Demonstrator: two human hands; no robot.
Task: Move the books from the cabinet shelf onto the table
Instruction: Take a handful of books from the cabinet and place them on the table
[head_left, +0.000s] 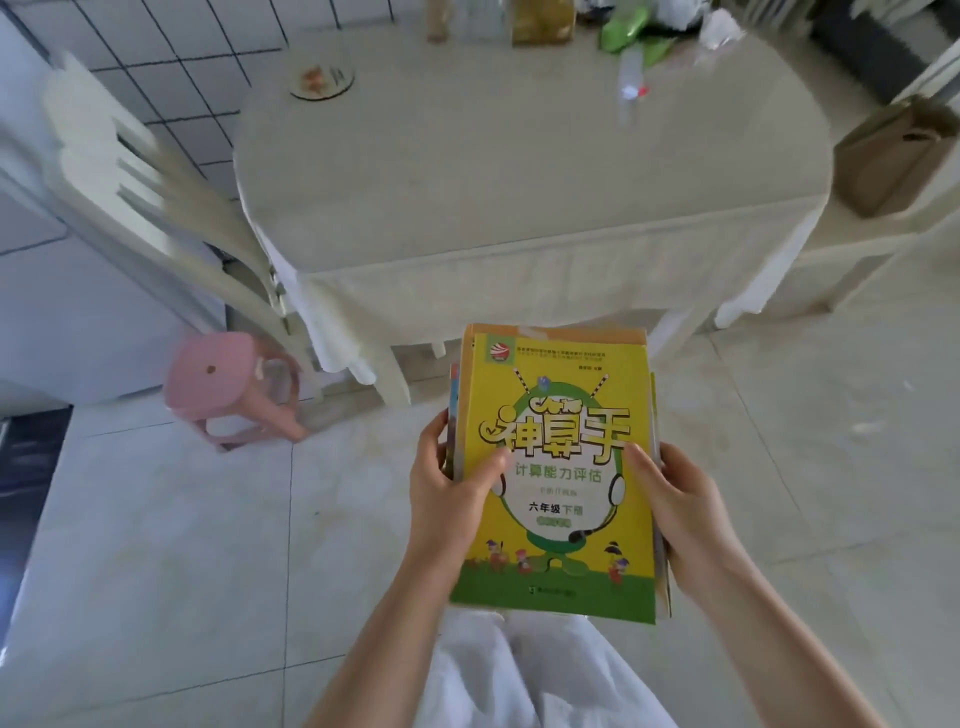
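Stack of thin paperback books, yellow-and-green cover on top (558, 467), held flat in mid-air above the pale tiled floor (182, 545), short of the table; left hand (449, 493) grips the stack's left edge, thumb lying on the top cover, fingers curled underneath; right hand (680, 499) grips the right edge the same way, thumb on the cover; oval table under a cream tablecloth (519, 182) sits ahead, not touching the books; small round patterned dish (322, 80) on its far left, blurred bottles and green packaging along the far edge; cream slatted chair (156, 197) at the table's left; pink plastic stool (234, 389) beside it; brown paper bag (898, 156) on the seat at right.
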